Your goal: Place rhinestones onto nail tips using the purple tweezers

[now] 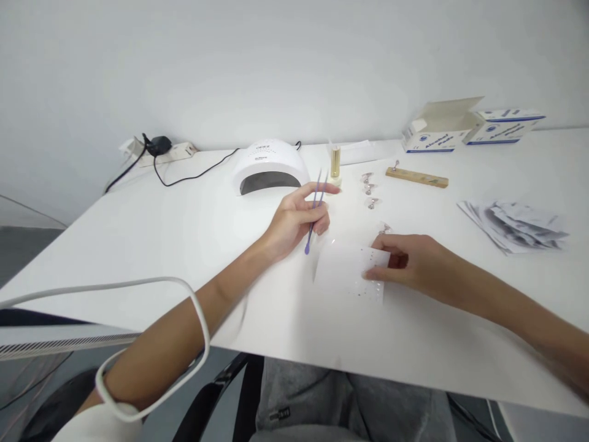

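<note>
My left hand (297,218) is closed around purple tweezers (311,232), their tips pointing away from me and apart. Its index finger reaches out beside a small bottle with a gold cap (335,162). Between the thumb and fingers of my right hand (405,261) is the right edge of a white card (343,270), dotted with tiny shiny pieces. The card is close above the table. Just beyond that hand lies a small clear piece with a metal part (384,228). Several similar pieces (370,189) lie in a column farther back.
A white nail lamp (270,164) stands at the back, its cord running to a power strip (172,153). On the right are a wooden strip (416,177), alcohol pad boxes (437,132) and a pile of opened sachets (518,224). A white cable (184,285) loops around my left forearm.
</note>
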Action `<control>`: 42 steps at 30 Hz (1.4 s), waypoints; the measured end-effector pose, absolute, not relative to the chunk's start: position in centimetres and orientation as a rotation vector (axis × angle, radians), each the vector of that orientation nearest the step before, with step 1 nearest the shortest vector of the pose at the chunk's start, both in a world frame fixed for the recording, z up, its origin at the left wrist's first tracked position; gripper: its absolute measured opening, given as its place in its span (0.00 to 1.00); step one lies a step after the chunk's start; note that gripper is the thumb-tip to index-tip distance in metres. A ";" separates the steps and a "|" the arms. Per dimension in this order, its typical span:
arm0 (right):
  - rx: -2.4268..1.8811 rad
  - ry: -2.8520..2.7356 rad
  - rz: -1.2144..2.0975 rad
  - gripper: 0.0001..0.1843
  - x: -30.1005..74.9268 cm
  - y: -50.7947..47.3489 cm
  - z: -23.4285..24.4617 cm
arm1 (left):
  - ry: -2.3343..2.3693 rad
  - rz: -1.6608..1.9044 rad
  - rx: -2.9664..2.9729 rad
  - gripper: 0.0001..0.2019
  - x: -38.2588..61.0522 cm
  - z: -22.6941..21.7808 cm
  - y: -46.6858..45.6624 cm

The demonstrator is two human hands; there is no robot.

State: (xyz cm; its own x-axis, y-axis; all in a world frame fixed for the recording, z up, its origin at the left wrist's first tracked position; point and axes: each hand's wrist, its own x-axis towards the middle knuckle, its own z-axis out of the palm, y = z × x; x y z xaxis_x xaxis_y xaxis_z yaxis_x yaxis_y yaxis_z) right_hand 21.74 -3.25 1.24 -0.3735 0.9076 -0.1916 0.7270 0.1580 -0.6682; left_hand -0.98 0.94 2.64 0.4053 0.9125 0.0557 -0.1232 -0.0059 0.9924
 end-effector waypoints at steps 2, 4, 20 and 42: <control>-1.522 -2.068 1.172 0.14 21.6 -3.0 1.3 | 0.824 0.904 1.354 0.10 -0.9 2.8 0.7; -1.472 -1.959 1.320 0.15 21.6 -2.9 1.4 | 0.853 0.867 1.410 0.09 -0.9 3.0 0.6; -1.383 -1.642 1.625 0.16 21.7 -2.3 2.0 | 1.067 0.622 2.467 0.07 -1.0 0.7 0.4; -1.403 -1.698 1.606 0.16 21.7 -2.2 2.3 | 1.078 0.458 2.652 0.08 -1.0 1.9 -0.1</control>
